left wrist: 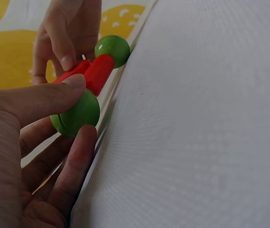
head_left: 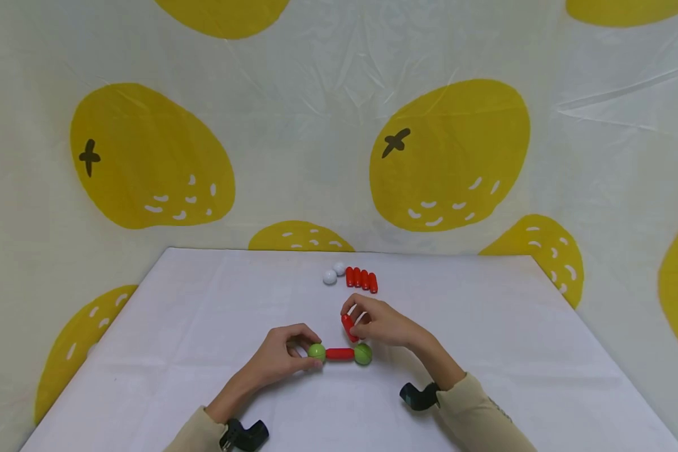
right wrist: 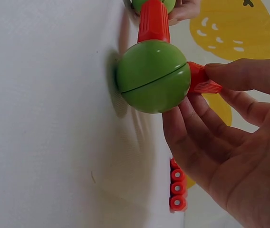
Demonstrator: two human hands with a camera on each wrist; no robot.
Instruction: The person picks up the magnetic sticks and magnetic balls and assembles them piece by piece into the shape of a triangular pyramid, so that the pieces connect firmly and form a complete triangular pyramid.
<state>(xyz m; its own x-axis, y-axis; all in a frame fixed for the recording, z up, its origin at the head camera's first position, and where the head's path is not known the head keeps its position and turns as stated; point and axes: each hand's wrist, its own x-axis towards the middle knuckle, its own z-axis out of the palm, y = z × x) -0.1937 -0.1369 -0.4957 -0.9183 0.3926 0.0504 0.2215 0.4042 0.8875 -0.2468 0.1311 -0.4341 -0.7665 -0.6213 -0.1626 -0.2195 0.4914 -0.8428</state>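
Observation:
A ridged red rod lies between two green balls, joining them in a line low over the white table. Thumb and fingers of my left hand pinch the left green ball. Just behind the right green ball, my right hand pinches a second red rod, which is tilted. In the right wrist view, this rod partly disappears behind the large green ball, which has a dark seam across it.
Two white balls sit together toward the back of the table. Several red rods stand side by side in a row to their right. Behind the table hangs a pale cloth with large yellow fruit shapes.

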